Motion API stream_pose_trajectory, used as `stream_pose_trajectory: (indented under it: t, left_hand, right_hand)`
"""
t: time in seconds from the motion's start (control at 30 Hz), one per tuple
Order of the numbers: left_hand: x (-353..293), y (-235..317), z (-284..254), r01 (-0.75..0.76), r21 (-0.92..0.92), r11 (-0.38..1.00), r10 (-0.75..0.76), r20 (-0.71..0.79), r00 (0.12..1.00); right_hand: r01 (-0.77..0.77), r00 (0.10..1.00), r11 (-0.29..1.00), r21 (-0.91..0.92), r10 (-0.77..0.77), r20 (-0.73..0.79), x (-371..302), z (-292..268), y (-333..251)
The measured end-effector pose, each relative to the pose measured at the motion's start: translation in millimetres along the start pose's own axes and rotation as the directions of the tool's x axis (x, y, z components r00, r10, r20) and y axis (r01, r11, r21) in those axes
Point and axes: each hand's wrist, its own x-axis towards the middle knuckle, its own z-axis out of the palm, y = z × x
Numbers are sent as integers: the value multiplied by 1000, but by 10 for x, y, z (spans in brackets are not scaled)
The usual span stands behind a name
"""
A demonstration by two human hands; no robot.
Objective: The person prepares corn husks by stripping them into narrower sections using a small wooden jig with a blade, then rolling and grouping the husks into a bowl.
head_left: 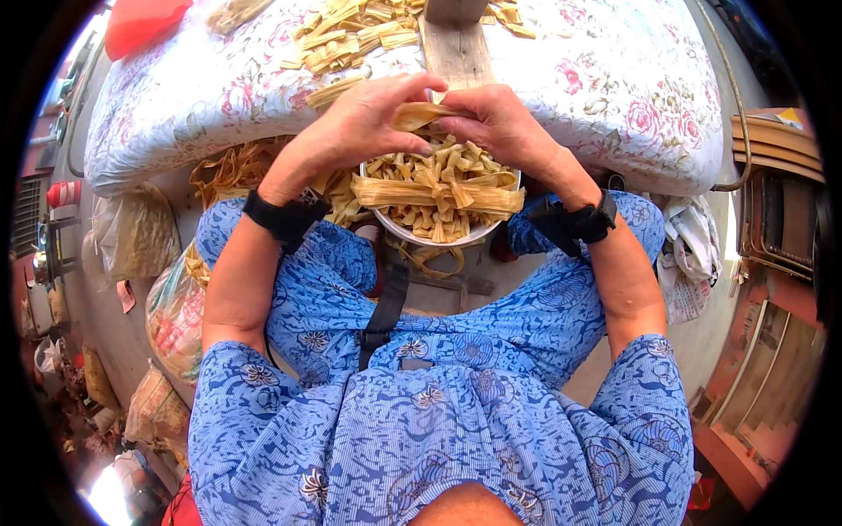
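A tan strip of dried corn husk (pixel 419 115) is stretched between my hands above a white basin (pixel 479 235). My left hand (pixel 364 116) is closed around the strip's left part, its index finger reaching over toward the right hand. On the other end, my right hand (pixel 510 131) pinches the strip between thumb and fingers. Below them, the basin is heaped with short folded husk pieces (pixel 445 167). A longer flat bundle of husk (pixel 438 197) lies across the heap and overhangs the rim on both sides. The lower fingers of both hands are partly hidden.
A flower-patterned cloth (pixel 605 96) covers the surface ahead, with a wooden board (pixel 454 54) and piled husk strips (pixel 355 39) on it. Browner husks (pixel 237 171) lie under its left edge. Plastic bags (pixel 136 230) stand at left; a white bag (pixel 690 250) sits by my right knee.
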Motion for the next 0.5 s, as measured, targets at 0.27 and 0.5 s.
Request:
stream_pose_trajectory:
  t: [0.27, 0.5]
  left_hand:
    - [-41, -197, 55, 414, -329, 849, -407, 92, 909]
    - [58, -143, 319, 273, -284, 919, -293, -31, 956]
  right_hand:
    - [-178, 980, 982, -64, 183, 78, -76, -220, 42]
    - [-208, 978, 976, 63, 209, -14, -53, -192, 20]
